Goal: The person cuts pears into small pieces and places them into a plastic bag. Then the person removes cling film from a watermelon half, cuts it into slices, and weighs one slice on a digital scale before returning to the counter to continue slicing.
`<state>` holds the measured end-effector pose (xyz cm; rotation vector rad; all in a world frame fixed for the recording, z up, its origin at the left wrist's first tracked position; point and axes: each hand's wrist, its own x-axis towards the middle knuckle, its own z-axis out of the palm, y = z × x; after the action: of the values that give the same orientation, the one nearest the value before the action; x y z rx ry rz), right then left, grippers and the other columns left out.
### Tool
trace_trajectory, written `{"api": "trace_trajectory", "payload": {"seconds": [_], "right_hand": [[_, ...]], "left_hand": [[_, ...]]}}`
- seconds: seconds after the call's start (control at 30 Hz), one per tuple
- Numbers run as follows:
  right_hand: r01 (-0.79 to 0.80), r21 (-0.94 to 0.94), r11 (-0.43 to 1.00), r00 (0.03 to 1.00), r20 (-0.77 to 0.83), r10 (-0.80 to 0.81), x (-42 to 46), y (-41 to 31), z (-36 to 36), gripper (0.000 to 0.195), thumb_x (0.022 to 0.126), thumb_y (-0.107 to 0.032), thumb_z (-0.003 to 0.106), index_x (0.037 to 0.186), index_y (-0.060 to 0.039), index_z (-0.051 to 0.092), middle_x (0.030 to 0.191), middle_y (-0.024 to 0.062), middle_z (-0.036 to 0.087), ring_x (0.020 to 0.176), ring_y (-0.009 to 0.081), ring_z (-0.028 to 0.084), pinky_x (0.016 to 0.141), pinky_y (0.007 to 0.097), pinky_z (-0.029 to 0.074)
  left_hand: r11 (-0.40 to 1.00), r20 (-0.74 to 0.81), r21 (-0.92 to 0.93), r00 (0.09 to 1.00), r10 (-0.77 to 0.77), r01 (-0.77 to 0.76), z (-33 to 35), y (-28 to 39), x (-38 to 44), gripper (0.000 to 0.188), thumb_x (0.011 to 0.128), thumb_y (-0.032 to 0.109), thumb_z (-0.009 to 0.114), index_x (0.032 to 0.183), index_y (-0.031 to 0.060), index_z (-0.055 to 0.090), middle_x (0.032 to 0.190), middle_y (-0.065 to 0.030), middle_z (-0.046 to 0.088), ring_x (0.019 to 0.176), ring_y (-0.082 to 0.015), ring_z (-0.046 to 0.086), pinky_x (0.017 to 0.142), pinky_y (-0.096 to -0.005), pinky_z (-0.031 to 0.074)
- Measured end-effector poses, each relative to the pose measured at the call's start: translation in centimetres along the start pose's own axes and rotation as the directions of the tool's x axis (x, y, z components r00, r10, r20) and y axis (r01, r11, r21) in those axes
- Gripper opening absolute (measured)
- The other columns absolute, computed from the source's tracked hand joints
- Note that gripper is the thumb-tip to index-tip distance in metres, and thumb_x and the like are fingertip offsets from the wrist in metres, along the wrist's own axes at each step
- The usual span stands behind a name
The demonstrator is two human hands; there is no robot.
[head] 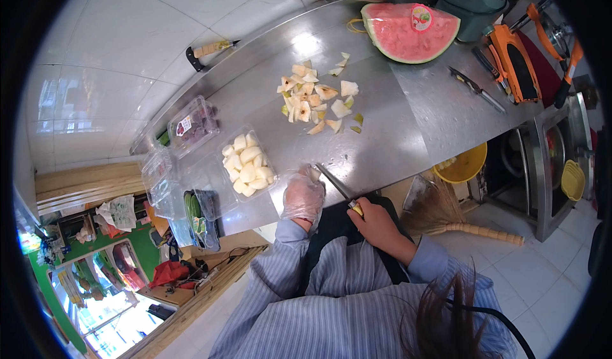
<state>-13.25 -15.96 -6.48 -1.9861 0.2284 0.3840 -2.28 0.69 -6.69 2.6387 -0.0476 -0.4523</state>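
My left hand (303, 197), in a clear plastic glove, grips a small pale piece of fruit (314, 173) at the counter's near edge; the fingers partly hide it. My bare right hand (373, 223) is closed on the handle of a knife (337, 181), whose blade points up and left, its tip beside that piece. Left of my gloved hand lies an open clear plastic container (273, 180) filled with peeled pale fruit chunks (247, 164). Beyond my hands, cores, peel and trimmings (306, 96) lie in a loose heap on the steel counter (382, 144).
A wrapped watermelon piece (411, 34) is at the back right, near a second knife (478, 90) and an orange-and-black tool (519, 65). Packed dark fruit (193, 125) and wrapped cucumbers (196, 211) sit left. Below the counter are a yellow bowl (466, 165) and a straw broom (435, 206).
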Motion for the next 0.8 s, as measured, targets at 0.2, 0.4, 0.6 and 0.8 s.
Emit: {"api": "trace_trajectory", "payload": {"seconds": [0.2,0.4,0.6,0.8], "right_hand": [[-0.101,0.139,0.985,0.994,0.059,0.093,-0.1,0.2,0.6,0.034,0.092,-0.03,0.057,0.099,0.0028,0.054,0.079,0.0245,0.062,0.076,0.0423,0.062,0.065,0.0476,0.047],[-0.134,0.168,0.977,0.987,0.115,0.115,0.7,0.4,0.4,0.032,0.093,-0.029,0.057,0.09,0.0024,0.053,0.069,0.0199,0.059,0.063,0.0341,0.06,0.056,0.0417,0.045],[-0.241,0.251,0.937,0.948,0.267,0.172,1.9,0.5,0.3,0.032,0.094,-0.029,0.056,0.084,0.0014,0.051,0.058,0.0162,0.057,0.047,0.0264,0.058,0.045,0.0375,0.044],[-0.007,-0.217,0.976,1.0,-0.006,0.005,1.6,2.2,3.5,0.032,0.091,-0.033,0.057,0.089,-0.0013,0.052,0.065,0.0195,0.062,0.057,0.0346,0.063,0.052,0.0463,0.05]], "left_hand": [[0.997,-0.043,-0.074,0.999,-0.023,0.02,0.5,-0.4,-0.3,0.038,0.077,0.02,0.063,0.112,0.004,0.061,0.085,-0.0179,0.067,0.082,-0.0367,0.064,0.073,-0.0443,0.051],[0.991,-0.034,-0.128,0.999,-0.034,0.029,-0.5,0.2,-0.2,0.024,0.077,0.022,0.064,0.096,0.0062,0.064,0.077,-0.0146,0.065,0.075,-0.0341,0.064,0.067,-0.0428,0.05],[0.996,-0.046,-0.086,0.999,0.015,-0.019,0.0,-0.7,0.3,0.019,0.077,0.02,0.064,0.09,0.0065,0.064,0.072,-0.0141,0.063,0.07,-0.0327,0.063,0.064,-0.0418,0.05],[0.984,-0.081,-0.173,0.995,-0.053,0.039,-0.1,-0.2,0.1,0.017,0.075,0.018,0.066,0.087,0.0053,0.064,0.07,-0.0127,0.063,0.067,-0.0314,0.063,0.062,-0.0403,0.049]]}}
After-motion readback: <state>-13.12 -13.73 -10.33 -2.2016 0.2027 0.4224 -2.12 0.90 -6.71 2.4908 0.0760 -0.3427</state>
